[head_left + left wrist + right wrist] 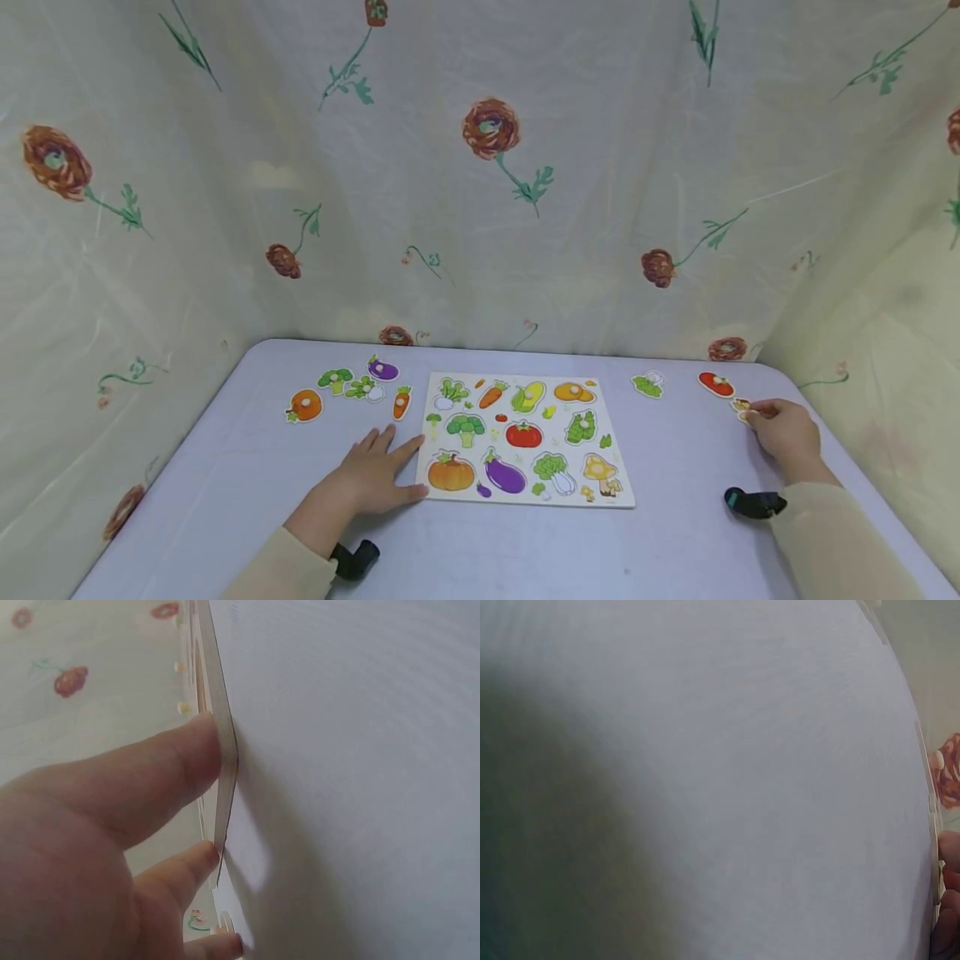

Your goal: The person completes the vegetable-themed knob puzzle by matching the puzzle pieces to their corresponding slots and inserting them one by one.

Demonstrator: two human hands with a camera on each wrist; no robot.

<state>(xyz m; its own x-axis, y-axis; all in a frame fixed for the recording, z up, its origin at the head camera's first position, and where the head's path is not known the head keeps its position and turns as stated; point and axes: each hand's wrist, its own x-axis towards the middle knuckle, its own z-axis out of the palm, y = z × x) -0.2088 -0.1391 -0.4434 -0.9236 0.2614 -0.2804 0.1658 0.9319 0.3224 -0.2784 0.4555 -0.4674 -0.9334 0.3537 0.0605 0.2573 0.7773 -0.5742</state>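
A white puzzle board [487,429] with pictured vegetables lies flat mid-table. My left hand [372,475] is spread at its left side, thumb and index finger touching the edge. In the left wrist view, the thumb [180,761] rests against the board's rim [223,761]. Over at the right, my right hand [786,429] pinches a small yellow vegetable puzzle piece [741,406], partly hidden by the fingers. Just beyond it lies a red tomato piece [712,382]. The right wrist view catches only the fingertips [950,847] at its right border.
Left of the board lie a pumpkin piece [306,406], a broccoli piece [335,381], a radish piece [372,389], an eggplant piece [384,369] and a carrot piece [402,403]. A green leafy piece [647,387] is at back right. Flowered curtain [585,208] surrounds the table.
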